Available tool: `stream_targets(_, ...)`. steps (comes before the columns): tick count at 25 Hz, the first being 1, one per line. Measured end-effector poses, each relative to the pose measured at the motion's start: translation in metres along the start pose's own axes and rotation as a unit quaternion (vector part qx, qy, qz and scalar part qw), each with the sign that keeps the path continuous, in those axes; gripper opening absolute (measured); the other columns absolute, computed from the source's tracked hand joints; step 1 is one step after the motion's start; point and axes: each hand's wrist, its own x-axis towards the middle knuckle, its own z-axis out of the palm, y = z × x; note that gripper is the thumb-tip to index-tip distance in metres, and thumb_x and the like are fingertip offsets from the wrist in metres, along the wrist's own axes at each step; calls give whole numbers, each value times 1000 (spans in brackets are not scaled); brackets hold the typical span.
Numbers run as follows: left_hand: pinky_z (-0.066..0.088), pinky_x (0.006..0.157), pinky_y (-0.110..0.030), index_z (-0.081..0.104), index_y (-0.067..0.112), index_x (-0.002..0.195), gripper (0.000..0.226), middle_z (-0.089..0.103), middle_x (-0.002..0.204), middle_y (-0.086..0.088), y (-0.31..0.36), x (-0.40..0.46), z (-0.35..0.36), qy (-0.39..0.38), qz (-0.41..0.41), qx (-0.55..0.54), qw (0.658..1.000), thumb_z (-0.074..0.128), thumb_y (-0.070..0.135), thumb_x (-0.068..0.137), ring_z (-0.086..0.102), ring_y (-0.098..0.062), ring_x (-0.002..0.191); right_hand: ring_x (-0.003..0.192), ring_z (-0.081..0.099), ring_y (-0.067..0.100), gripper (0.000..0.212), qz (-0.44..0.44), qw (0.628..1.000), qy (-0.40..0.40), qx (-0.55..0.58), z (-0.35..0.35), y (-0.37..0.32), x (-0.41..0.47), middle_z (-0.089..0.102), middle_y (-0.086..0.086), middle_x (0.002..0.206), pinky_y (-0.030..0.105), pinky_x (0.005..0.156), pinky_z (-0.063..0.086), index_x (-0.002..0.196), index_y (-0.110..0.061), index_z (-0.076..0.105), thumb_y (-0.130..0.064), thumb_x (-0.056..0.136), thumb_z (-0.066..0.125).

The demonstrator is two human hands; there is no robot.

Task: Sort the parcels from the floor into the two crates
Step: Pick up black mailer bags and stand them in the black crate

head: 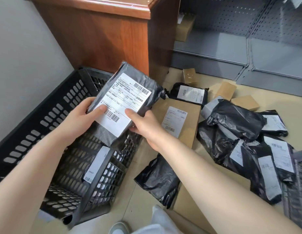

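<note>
Head view: a wooden cabinet (103, 36) fills the far middle, with grey metal shelving (231, 41) to its right, its lowest shelf bare but for a brown box (184, 29) at its left end. The tan floor (271, 98) spreads below them.

Along the left wall lie two black slotted crates. The far crate (50, 115) runs beside the wall, and the near crate (89, 181) sits just beside it toward the person, with a dark parcel (96, 164) standing on edge inside, its white label facing right.

On the floor to the right of the crates lies a flat brown cardboard parcel (182, 119) with a white label. Beyond it sit a black bag parcel (189, 92) and three small brown boxes (224, 90) near the foot of the shelving. Further right a heap of black and grey bag parcels (248, 132) overlaps, several showing barcoded labels. One more black bag (158, 179) lies near the person, partly under the right forearm.

Above the crates, both hands hold up a grey bag parcel (126, 98), label side up. The left hand (81, 114) grips its near left edge, thumb pressed on the label. The right hand (143, 124) grips the near right edge, thumb also on the label, fingers curled beneath.
</note>
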Motion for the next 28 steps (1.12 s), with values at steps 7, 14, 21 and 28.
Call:
stream_targets(7, 51, 83, -29, 62, 41, 100, 11, 76, 90, 12, -73, 8, -59, 72, -87, -36, 993, 58, 47, 92, 71, -10, 86, 143, 29, 18, 56, -143, 914, -80, -372, 27, 23, 0, 37, -1, 155, 40, 115, 29, 151, -21, 33, -40, 100, 47)
stream_targets(14, 50, 97, -45, 60, 27, 124, 42, 71, 106, -3, -159, 32, -100, 121, -194, 37, 973, 62, 50, 89, 68, -24, 95, 151, 0, 14, 46, -215, 781, -83, -580, 27, 50, 5, 23, -3, 162, 43, 122, 3, 141, -22, 48, -44, 102, 38)
stream_targets(21, 50, 97, -47, 53, 16, 138, 61, 64, 123, -16, -234, 36, -102, 134, -315, 15, 940, 70, 42, 86, 62, -38, 108, 152, -5, 16, 48, -228, 770, -66, -592, 30, 61, 4, 18, 0, 164, 42, 122, 4, 143, -20, 45, -42, 103, 33)
stream_targets(28, 47, 100, -46, 53, 17, 137, 52, 62, 126, -15, -251, 41, -72, 120, -316, 32, 941, 65, 38, 91, 60, -36, 111, 152, 3, 20, 62, -264, 778, -37, -569, 32, 73, 9, 29, 1, 159, 46, 120, 13, 135, -19, 50, -49, 93, 18)
